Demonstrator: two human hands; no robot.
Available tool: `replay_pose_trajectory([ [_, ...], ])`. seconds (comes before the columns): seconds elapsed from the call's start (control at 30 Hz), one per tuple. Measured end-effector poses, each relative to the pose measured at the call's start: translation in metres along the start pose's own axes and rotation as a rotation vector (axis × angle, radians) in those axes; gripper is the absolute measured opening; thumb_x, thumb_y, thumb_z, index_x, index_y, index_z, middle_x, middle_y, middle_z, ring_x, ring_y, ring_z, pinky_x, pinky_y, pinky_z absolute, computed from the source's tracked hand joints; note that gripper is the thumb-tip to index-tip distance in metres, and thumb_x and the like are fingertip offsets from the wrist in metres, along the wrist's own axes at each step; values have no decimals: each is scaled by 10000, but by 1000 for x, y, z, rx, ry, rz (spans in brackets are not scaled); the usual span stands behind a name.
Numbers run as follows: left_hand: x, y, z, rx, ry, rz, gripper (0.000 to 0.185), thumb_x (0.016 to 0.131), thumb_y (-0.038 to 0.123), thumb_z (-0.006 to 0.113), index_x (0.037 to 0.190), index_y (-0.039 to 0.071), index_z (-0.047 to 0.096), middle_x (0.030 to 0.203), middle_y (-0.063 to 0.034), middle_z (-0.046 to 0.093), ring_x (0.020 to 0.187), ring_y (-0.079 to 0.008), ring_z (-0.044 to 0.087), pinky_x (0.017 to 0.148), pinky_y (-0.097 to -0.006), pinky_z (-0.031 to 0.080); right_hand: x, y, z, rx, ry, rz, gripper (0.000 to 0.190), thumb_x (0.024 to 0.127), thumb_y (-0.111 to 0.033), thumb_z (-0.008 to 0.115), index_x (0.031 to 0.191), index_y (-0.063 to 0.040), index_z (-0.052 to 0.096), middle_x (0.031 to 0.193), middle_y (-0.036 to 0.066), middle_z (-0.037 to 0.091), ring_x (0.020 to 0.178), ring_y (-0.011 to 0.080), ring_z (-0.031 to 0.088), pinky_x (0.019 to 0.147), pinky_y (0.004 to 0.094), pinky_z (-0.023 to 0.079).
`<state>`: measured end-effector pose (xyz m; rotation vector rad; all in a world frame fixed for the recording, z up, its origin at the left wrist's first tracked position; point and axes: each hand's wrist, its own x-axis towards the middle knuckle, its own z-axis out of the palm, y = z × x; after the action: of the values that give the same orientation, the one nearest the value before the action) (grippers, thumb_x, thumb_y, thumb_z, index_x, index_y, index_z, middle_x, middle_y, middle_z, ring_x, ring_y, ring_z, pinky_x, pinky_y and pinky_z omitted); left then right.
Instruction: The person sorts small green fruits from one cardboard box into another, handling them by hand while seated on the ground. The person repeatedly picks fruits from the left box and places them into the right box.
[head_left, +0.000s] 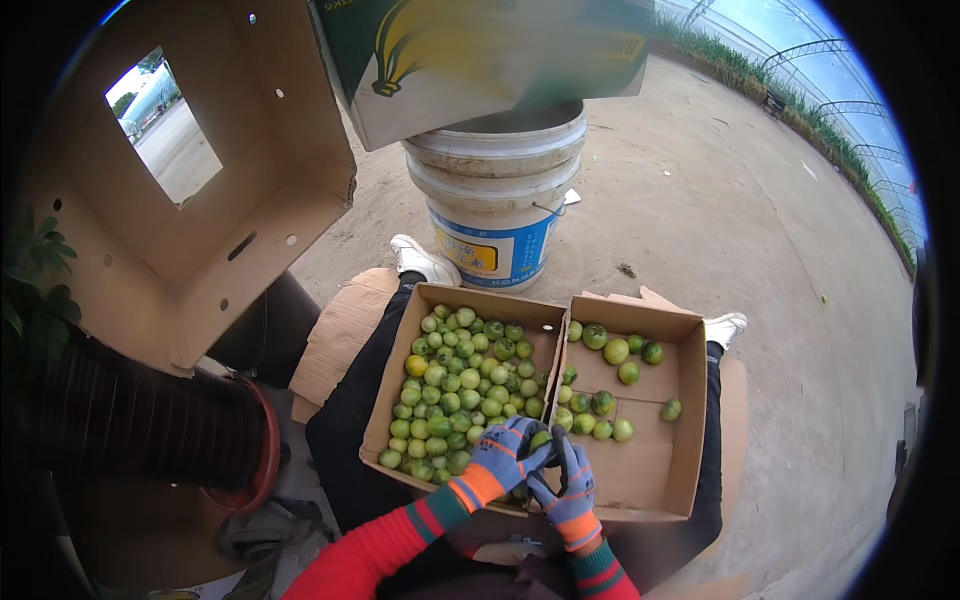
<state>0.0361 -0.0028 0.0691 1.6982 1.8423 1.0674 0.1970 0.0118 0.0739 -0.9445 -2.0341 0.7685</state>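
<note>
My left hand (504, 457), in a grey-blue knit work glove with orange cuff, is closed around a green tomato (540, 440) above the wall between two cardboard boxes. My right hand (566, 480), gloved alike, meets it there, its fingertips touching the left fingers; whether it holds anything of its own I cannot tell. The left cardboard box (375, 442) on my lap is filled with small green tomatoes (450, 382), one of them yellowish. In the right cardboard box (652, 480) several green tomatoes (595, 336) lie loosely, mostly along its left side and top.
Beyond my feet stand stacked white plastic buckets (495, 195), with a green and white banana carton (487, 67) on top. A large open cardboard box (247, 187) is at upper left, above a dark ribbed object with a red rim (262, 442). Flattened cardboard (345, 322) lies under my legs.
</note>
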Motion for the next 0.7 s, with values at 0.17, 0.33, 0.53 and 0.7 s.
replay_pose_trajectory([
  [0.17,-21,12,-16,76,-91,3,338,816,345,687,975,53,628,890,-156,612,793,-361,598,690,-443,472,-7,-7,-3,354,-110,285,612,748,-74,742,1301,9,495,1021,120,610,860,213,592,769,308,493],
  [0.33,18,-47,-60,376,164,-21,355,861,283,622,1175,117,613,1078,-150,635,925,-328,601,875,-448,426,-8,39,-4,1045,336,715,462,943,-234,587,1336,-30,455,1092,128,626,825,197,611,786,320,516],
  [0.53,72,-120,-79,1256,-517,-382,452,918,237,488,1368,199,489,1345,-133,513,1171,-325,540,899,-562,419,-11,48,2,1025,294,718,517,982,-339,522,1383,-35,402,1104,168,628,829,218,639,801,336,526],
  [0.7,95,-128,-72,1372,-629,-403,397,930,235,516,1325,202,530,1302,-109,556,1166,-308,562,858,-538,464,-7,42,4,1088,247,741,461,979,-232,533,1365,-6,421,1049,149,639,808,189,633,773,308,526],
])
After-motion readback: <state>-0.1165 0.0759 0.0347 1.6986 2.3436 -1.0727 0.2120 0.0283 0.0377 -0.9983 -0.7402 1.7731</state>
